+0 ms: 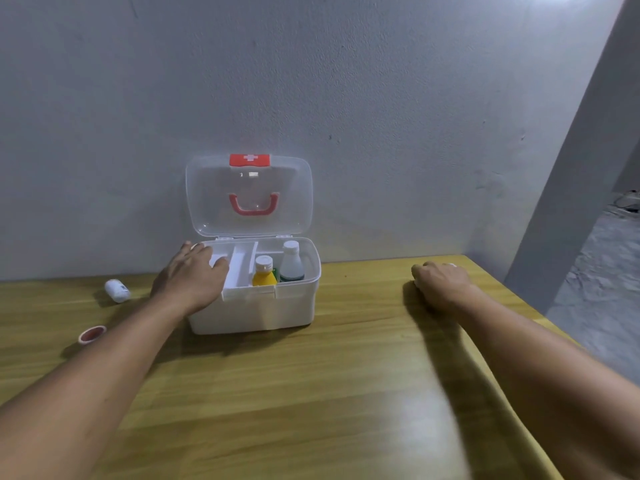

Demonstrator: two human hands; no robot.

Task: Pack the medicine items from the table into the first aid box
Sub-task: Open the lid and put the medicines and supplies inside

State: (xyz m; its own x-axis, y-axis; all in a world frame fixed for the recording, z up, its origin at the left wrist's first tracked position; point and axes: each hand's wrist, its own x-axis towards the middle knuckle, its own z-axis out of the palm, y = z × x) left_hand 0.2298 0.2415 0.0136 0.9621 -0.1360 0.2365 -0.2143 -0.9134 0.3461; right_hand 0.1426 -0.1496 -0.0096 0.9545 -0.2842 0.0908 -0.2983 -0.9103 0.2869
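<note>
Box: the first aid box [254,311] sits on the wooden table [311,393] against the wall, its clear lid [249,195] standing upright and wide open, so it is ready to be filled.

Already packed: two bottles are in and standing upright in the right side of the box, a yellow bottle [264,273] at the front and a clear bottle [291,261] with a white cap just behind it. A sliver of something green shows between them; what it is cannot be told.

Tray: a white divided tray [239,268] fills the left side of the box, and its visible slots look bare.

Left hand: the left hand [192,280] reaches over the box's left rim, fingers stretched fairly flat across the tray. Whether it has anything under the fingers cannot be told.

Right hand: the right hand [441,282] rests on the table well to the right of the box, fingers curled under into a loose fist. A glint of white shows at the knuckles, but whether it is holding something cannot be told.

Still out: a small white bottle [117,290] lies on its side left of the box, and a little round red-centred tin [92,333] sits nearer the camera.

Progress: roughly half done by my reading, with two items in and at least two still to go, then the lid.

Writing: the red latch [249,160] carries a white cross. The white bottle's label is too small to read, and no brand is legible anywhere.
</note>
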